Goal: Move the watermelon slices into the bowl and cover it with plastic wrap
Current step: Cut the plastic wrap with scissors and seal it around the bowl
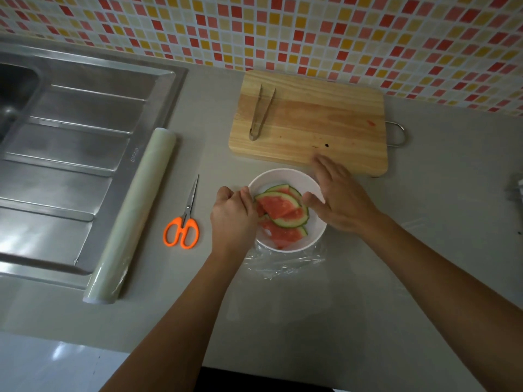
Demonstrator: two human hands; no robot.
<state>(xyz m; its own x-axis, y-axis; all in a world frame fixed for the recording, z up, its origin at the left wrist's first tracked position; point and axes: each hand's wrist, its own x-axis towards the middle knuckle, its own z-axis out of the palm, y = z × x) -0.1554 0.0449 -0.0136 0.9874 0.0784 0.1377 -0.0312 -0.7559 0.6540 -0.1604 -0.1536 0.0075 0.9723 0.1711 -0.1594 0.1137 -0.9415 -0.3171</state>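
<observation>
A white bowl [283,176] stands on the grey counter below the cutting board. Several watermelon slices [281,209] with green rinds lie stacked inside it. A sheet of clear plastic wrap [280,261] lies over the bowl, and its loose edge spreads crinkled on the counter in front. My left hand [232,219] rests at the bowl's left rim, fingers curled and pinched on the wrap. My right hand [341,198] lies flat with spread fingers over the bowl's right rim, pressing on the wrap.
A wooden cutting board [311,123] with metal tongs [261,113] lies behind the bowl. Orange-handled scissors [184,219] and a plastic wrap roll [133,216] lie to the left, beside the steel sink drainboard [70,154]. A tiled wall rises at the back.
</observation>
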